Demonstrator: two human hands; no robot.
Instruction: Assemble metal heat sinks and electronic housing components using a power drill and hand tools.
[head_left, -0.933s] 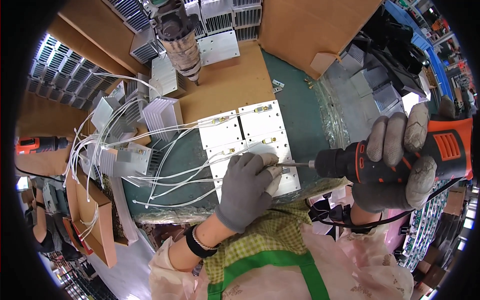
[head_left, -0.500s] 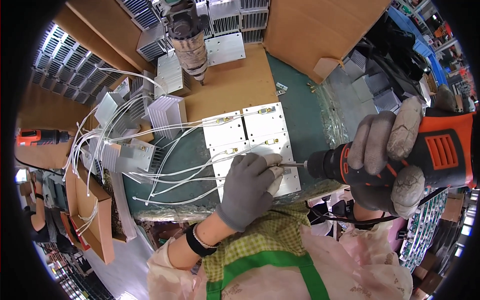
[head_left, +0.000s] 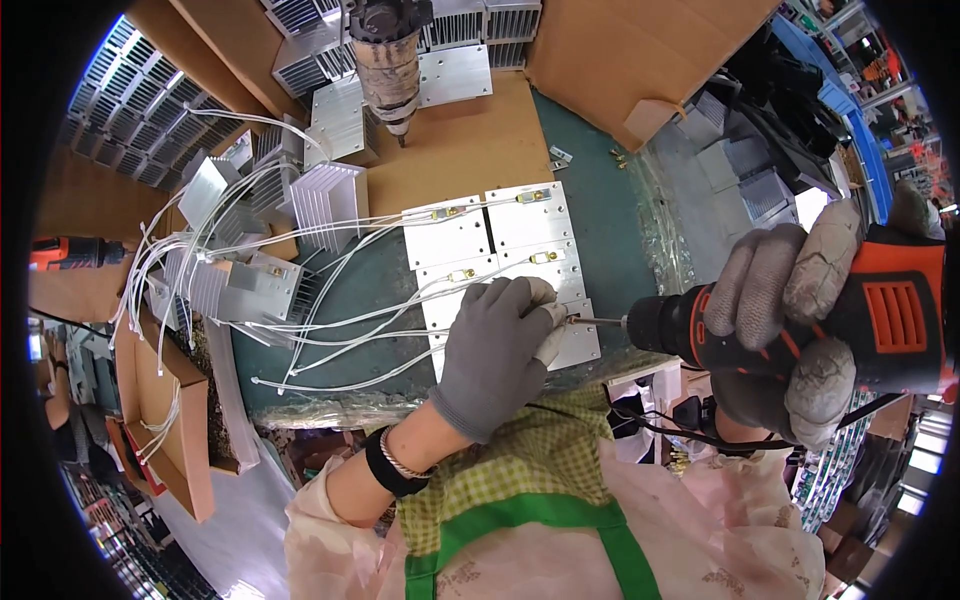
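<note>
My right hand [head_left: 790,300], in a grey glove with worn pale fingertips, grips an orange and black power screwdriver [head_left: 885,310]. Its long thin bit [head_left: 600,321] points left, the tip at the nearest of several silver aluminium plates [head_left: 577,350]. Beside that tip my left hand [head_left: 500,345], also gloved in grey, rests on the plates with thumb and fingers drawn together. Whatever they pinch is hidden. White wires [head_left: 375,340] run under this hand from the left. Small brass-coloured parts [head_left: 543,257] with wires sit on the plates farther back.
Finned heat sinks [head_left: 330,205] and tangled wires lie left on the green tabletop [head_left: 605,220]. A second power driver [head_left: 388,80] hangs above a cardboard sheet [head_left: 460,150]. Cardboard [head_left: 640,60] stands behind. An open carton [head_left: 165,410] is at lower left.
The whole view has shifted slightly. The screwdriver has moved a little right relative to my left hand, which keeps its place on the plates.
</note>
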